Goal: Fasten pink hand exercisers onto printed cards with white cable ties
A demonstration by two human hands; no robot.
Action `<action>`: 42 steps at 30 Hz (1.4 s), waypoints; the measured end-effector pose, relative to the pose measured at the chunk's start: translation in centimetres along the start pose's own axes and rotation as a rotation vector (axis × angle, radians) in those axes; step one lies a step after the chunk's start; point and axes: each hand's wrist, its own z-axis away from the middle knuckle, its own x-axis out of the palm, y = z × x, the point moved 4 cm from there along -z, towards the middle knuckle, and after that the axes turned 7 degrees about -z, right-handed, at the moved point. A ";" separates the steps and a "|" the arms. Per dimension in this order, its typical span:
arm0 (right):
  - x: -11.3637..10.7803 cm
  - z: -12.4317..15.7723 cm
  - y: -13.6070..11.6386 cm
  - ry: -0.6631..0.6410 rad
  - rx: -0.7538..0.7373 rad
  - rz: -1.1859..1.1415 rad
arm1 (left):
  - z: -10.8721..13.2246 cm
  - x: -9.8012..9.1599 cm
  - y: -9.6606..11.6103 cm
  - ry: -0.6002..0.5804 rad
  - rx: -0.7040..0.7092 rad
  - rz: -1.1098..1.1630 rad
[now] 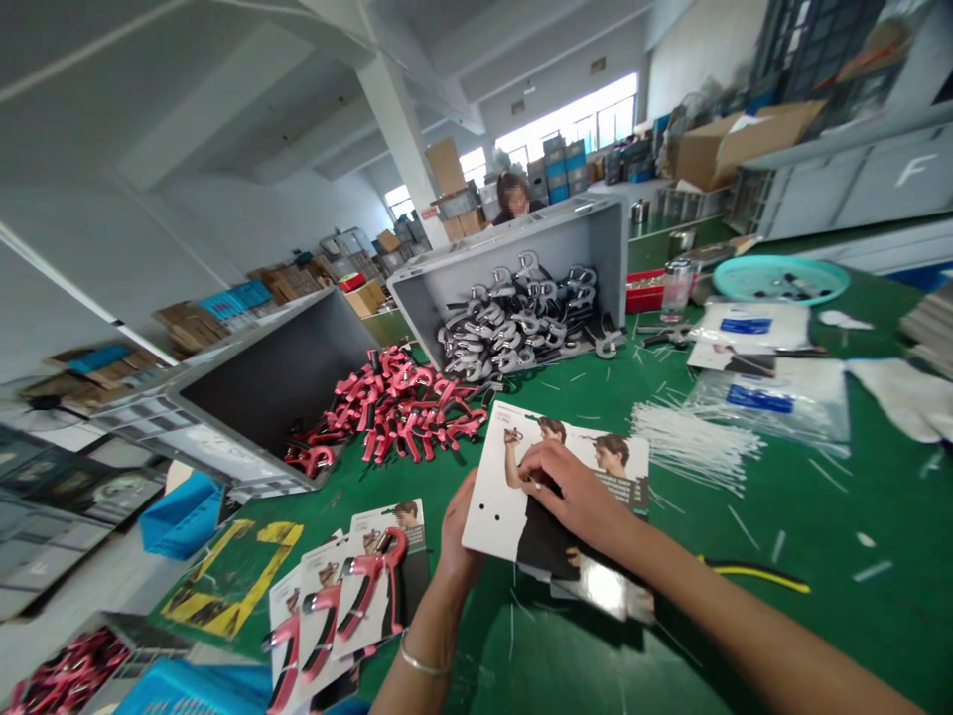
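Note:
My left hand (460, 531) grips the left edge of a printed cardboard backing card (487, 477), which is tilted up and has two small punched holes. My right hand (572, 489) lies across the card's front with its fingers bent and pinched together; what is between the fingertips is hidden. More cards (632, 467) lie behind and under it, partly covered by my right hand and forearm. To the left, several cards carry pink-and-black hand grippers (376, 581), overlapping in a row on the green table (476, 660).
A pile of pink hand grippers (406, 407) spills from a tipped grey crate (223, 437). Grey hand grippers (513, 318) fill another crate (621, 258). White zip ties (696, 442), yellow-handled pliers (766, 573), plastic bags (811, 402) and a teal tray (781, 273) lie right. A person (513, 199) is behind.

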 end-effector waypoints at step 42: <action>-11.9 13.0 16.1 0.329 0.656 0.750 | -0.2 6.9 -2.7 -0.123 0.050 -0.068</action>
